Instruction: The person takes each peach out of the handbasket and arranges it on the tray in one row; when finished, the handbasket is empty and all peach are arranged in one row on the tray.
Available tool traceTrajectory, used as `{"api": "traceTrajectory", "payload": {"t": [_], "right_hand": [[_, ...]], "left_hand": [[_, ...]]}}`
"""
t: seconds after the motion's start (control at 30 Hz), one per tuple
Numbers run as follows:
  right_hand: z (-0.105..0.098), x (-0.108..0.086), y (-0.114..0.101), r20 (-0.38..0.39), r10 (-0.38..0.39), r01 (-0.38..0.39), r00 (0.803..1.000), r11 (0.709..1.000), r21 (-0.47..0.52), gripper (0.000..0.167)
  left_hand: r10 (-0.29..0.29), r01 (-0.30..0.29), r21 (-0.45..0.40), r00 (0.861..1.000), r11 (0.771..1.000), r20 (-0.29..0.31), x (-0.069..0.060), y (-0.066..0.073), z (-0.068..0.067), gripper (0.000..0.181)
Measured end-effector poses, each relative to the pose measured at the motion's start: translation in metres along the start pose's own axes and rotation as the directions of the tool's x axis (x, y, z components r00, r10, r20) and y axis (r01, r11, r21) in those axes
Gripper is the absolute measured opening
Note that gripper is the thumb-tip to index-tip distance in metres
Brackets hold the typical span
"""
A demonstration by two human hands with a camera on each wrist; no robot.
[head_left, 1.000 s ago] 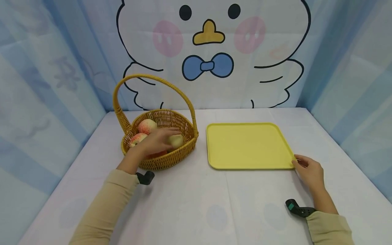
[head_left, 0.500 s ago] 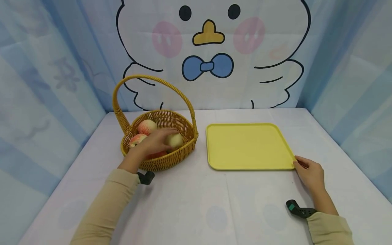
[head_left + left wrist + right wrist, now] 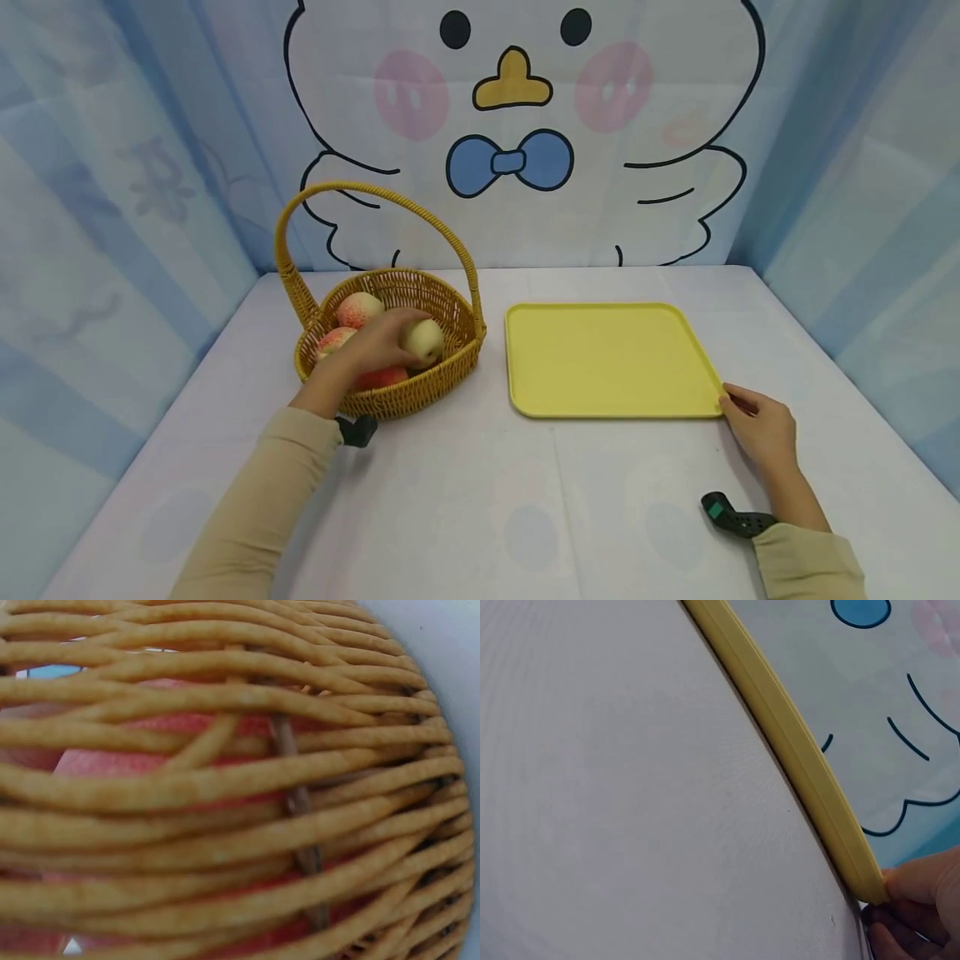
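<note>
Left hand (image 3: 386, 337) over the near left rim of an oval golden-brown wicker basket (image 3: 431, 387), on the near side of its tall arched handle (image 3: 442, 230). Grip spread to the width of a round pale-yellow fruit (image 3: 425, 342), thumb and fingers curved about it; fruit inside, toward the right, near the rim. Left of it: two red-and-cream round fruits (image 3: 361, 309); a red fruit (image 3: 384, 378) nearer. Right hand (image 3: 763, 425): grip narrow, pinching the near right corner of a rectangular yellow tray (image 3: 611, 358). Narrow strip of white cloth-covered counter (image 3: 457, 500) between basket and tray; broader stretch nearer.
</note>
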State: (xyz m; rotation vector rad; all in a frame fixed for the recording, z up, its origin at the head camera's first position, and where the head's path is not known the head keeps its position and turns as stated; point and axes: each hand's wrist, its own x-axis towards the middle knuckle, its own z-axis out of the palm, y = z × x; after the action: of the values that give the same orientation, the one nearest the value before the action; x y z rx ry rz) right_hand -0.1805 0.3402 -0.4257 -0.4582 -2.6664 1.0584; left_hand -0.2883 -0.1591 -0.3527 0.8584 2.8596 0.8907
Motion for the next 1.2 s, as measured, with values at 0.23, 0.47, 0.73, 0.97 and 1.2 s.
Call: {"api": "traceTrajectory", "payload": {"t": [0.23, 0.47, 0.73, 0.97, 1.2], "right_hand": [[0.002, 0.0, 0.001, -0.006, -0.018, 0.018, 1.0, 1.0, 0.012, 0.039], [0.002, 0.001, 0.0, -0.004, -0.013, 0.013, 1.0, 1.0, 0.016, 0.04], [0.0, -0.002, 0.001, 0.003, 0.009, -0.009, 1.0, 1.0, 0.017, 0.041], [-0.002, -0.002, 0.0, -0.005, 0.01, -0.01, 1.0, 1.0, 0.009, 0.041], [0.0, -0.001, -0.002, -0.002, 0.015, -0.015, 1.0, 1.0, 0.007, 0.041]], "left_hand": [[-0.045, 0.045, -0.035, 0.999, 0.998, 0.016, 0.001, -0.002, 0.001, 0.068], [-0.209, 0.206, -0.145, 0.978, 0.968, 0.0, 0.0, -0.004, 0.0, 0.074], [-0.172, 0.151, -0.234, 0.982, 0.96, -0.072, -0.003, 0.008, -0.006, 0.069], [-0.106, 0.063, -0.292, 0.985, 0.954, -0.134, -0.006, 0.023, -0.006, 0.067], [-0.095, 0.012, -0.392, 0.976, 0.92, -0.194, -0.018, 0.032, -0.005, 0.069]]}}
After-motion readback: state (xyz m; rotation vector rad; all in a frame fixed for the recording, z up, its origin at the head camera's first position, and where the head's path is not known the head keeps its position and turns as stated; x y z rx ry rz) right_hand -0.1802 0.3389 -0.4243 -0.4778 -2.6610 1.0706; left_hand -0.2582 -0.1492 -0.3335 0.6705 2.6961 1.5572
